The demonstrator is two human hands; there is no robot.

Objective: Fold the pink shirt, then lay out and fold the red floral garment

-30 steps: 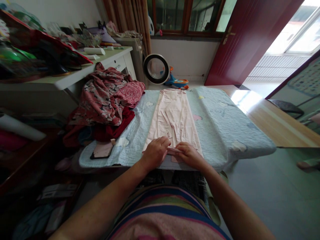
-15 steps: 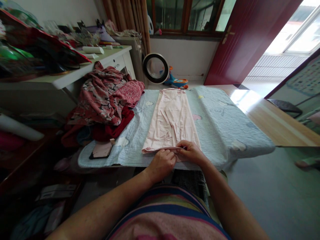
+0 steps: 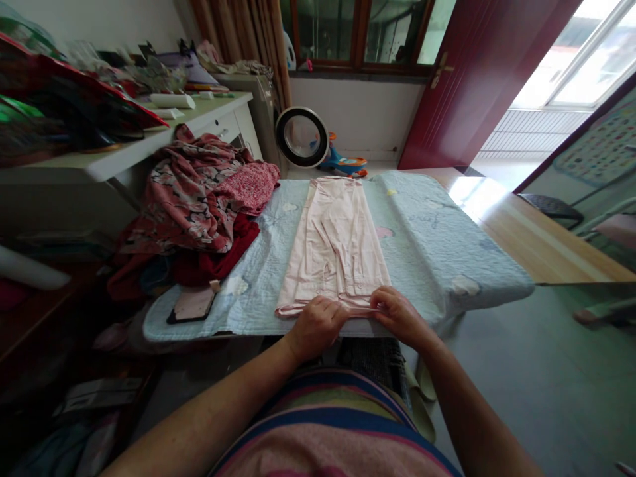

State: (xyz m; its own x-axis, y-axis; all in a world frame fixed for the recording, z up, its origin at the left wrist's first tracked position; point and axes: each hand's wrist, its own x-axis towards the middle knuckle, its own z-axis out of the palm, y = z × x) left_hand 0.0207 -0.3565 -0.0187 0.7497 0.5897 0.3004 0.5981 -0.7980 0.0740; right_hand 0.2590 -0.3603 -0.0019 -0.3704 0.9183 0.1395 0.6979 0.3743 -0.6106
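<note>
A pale pink garment (image 3: 338,238), folded into a long panel with creases down its middle, lies on the light blue quilted cover (image 3: 422,245). My left hand (image 3: 319,324) is closed over the garment's near edge, left of centre, its fingers bent and their tips partly hidden. At the near right corner my right hand (image 3: 397,315) pinches the same edge between thumb and fingers. The lower border of the cloth shows stacked layers between and beside the hands.
Left of the garment lie a phone in a pink-and-black case (image 3: 193,303) and a heap of red patterned clothes (image 3: 199,192). A cluttered white desk (image 3: 119,159) stands behind. Beyond the cover are an open round washer door (image 3: 302,137) and a wooden tabletop (image 3: 501,225).
My right hand has slid right along the near edge to the corner, widening the distance between my hands. The garment's near border now lies flatter. The view has shifted slightly.
</note>
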